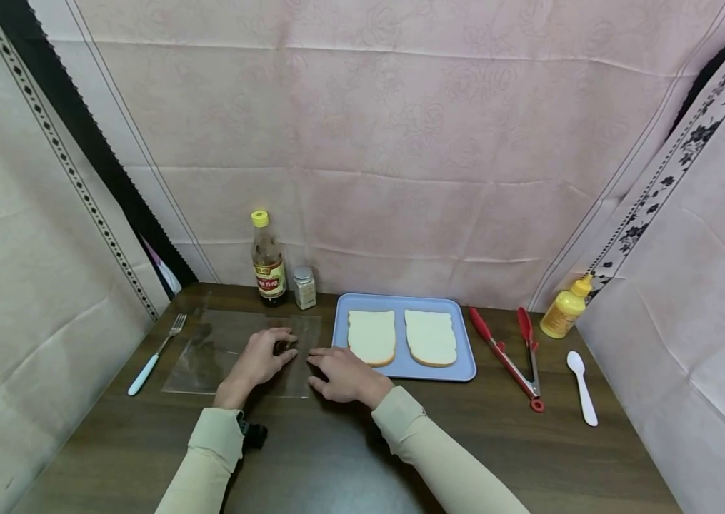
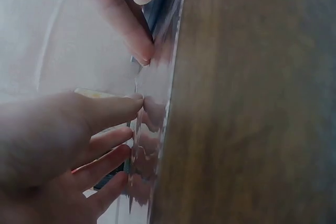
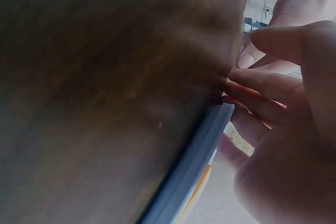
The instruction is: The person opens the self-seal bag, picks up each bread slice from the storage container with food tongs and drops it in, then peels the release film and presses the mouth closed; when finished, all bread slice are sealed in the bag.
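Both hands press flat, fingers relaxed: left hand (image 1: 259, 360) and right hand (image 1: 344, 373) pin the clear plastic sheet (image 1: 221, 350) beneath them, seemingly smoothing it against the dark wooden table (image 1: 465, 442).

film (image 1: 221, 350) | clear plastic sheet | flat, spread out | under both hands' fingertips, mostly left of them

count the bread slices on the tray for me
2, side by side on the blue tray: the left slice lies nearest the right hand, the right slice towards the red tongs. None looks hidden.
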Tool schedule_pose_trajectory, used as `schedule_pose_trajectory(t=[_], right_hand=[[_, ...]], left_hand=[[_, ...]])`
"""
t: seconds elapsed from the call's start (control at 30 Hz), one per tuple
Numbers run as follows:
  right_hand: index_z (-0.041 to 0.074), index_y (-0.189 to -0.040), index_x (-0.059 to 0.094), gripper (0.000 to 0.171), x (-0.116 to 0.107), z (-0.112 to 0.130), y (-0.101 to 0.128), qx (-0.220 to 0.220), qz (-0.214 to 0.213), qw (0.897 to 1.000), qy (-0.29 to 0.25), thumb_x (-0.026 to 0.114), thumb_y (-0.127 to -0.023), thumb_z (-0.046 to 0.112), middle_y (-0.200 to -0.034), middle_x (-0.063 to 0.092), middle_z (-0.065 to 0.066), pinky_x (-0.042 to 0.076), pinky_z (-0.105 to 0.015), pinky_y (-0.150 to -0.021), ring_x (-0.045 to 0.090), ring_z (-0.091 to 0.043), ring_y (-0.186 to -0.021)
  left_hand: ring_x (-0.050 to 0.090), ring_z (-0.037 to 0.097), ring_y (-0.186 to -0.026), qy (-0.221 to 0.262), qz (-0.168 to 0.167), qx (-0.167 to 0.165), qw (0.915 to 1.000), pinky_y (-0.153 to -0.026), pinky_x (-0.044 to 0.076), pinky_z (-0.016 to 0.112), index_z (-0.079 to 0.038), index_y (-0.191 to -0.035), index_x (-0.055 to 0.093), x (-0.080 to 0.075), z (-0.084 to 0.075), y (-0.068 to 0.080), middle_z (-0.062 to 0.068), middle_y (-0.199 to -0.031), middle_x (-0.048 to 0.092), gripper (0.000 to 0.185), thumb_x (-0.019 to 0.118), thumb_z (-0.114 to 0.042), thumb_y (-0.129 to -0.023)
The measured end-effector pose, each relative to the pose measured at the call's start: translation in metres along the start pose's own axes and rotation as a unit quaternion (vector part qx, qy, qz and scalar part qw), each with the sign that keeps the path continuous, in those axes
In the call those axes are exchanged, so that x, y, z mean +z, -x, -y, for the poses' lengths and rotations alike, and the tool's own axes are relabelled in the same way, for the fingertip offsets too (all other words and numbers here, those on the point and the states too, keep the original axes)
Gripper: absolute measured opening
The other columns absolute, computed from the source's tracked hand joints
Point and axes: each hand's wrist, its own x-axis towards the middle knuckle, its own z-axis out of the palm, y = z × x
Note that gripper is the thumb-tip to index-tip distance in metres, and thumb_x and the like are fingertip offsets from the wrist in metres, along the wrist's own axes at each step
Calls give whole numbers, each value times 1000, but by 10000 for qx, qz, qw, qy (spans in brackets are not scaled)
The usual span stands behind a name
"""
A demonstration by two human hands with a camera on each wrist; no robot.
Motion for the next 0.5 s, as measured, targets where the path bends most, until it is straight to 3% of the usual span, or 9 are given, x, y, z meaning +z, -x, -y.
schedule_pose_trajectory(t=[0.5], right_hand=[[10,-154,61,46,3,-2,3,-130,-259,9996,51,58,-112,29,-162,58,-7,49,-42,-122,58,-25,-148]], left_hand=[[69,40,-131,-191,-384,52,9991,-108,57,58,-14,-108,87,-2,-6,3,16,-143,72,11,82,-17,-99]])
